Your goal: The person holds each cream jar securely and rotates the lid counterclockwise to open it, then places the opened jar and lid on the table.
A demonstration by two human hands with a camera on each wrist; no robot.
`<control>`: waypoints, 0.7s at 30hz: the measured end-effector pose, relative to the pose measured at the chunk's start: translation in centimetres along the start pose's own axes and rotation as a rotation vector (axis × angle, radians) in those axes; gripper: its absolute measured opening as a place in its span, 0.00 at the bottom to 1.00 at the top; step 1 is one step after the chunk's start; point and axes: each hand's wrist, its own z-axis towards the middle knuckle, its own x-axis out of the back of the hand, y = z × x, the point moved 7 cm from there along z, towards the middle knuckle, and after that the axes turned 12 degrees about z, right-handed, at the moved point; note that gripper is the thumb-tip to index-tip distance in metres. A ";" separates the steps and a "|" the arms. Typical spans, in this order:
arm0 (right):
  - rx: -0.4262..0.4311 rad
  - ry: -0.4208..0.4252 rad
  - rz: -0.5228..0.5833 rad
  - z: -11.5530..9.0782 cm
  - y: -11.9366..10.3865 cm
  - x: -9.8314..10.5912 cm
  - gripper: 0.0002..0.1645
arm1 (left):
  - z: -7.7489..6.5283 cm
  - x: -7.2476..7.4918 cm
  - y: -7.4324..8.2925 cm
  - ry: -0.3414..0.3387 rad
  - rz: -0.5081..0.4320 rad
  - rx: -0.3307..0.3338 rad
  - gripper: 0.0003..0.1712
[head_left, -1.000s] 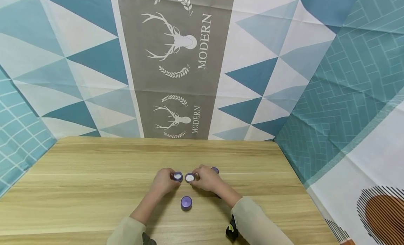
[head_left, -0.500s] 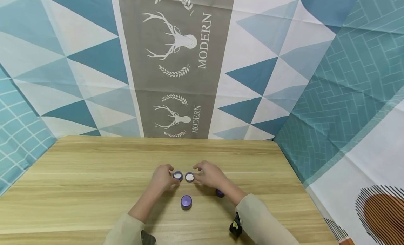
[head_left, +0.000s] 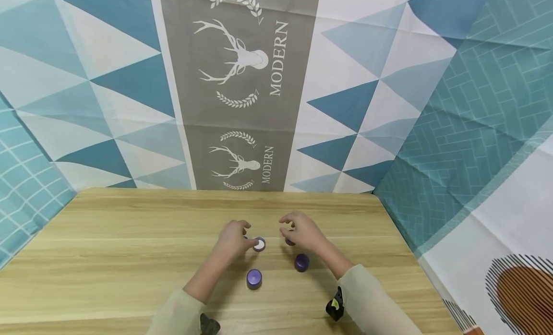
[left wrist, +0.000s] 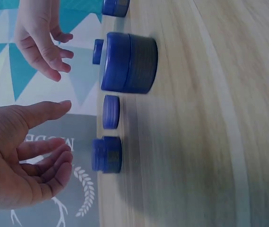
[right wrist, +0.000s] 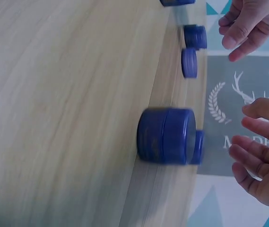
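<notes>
My left hand [head_left: 233,238] hovers above a small screw-top jar, mostly hidden under it in the head view. In the left wrist view that uncapped jar [left wrist: 107,154] stands upright, threaded neck exposed, below the left hand's relaxed fingers. Beside it lies its round purple lid [head_left: 259,244], white inside facing up. My right hand [head_left: 302,232] is in the air farther right, fingers loosely bent and apart, holding nothing. Partly hidden under it is another purple jar [head_left: 289,242]. In the right wrist view, the lid [right wrist: 189,63] and jars stand apart from both hands.
A capped purple jar [head_left: 254,279] stands nearer the front, between the forearms. Another capped jar [head_left: 302,262] stands beside the right forearm. All rest on a wood-grain table [head_left: 129,258], with patterned cloth [head_left: 242,95] hanging behind it.
The right hand has let go of the lid and moved right and up from it. The left hand has released the uncapped jar and risen over it. Jar and lid stay on the table.
</notes>
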 end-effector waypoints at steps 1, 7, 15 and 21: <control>-0.014 0.000 0.002 -0.1 0.3 0.2 0.17 | 0.1 -0.1 0.3 0.004 -0.002 -0.012 0.28; -0.082 0.011 0.020 -0.7 1.7 0.9 0.17 | 0.3 -1.3 1.8 -0.013 -0.055 -0.055 0.28; -0.096 -0.004 0.043 -1.5 2.9 1.2 0.18 | 0.6 -2.8 3.6 -0.019 -0.063 -0.101 0.29; -0.125 -0.014 0.060 -1.8 4.1 1.1 0.20 | 1.1 -4.0 4.8 -0.049 -0.049 -0.134 0.29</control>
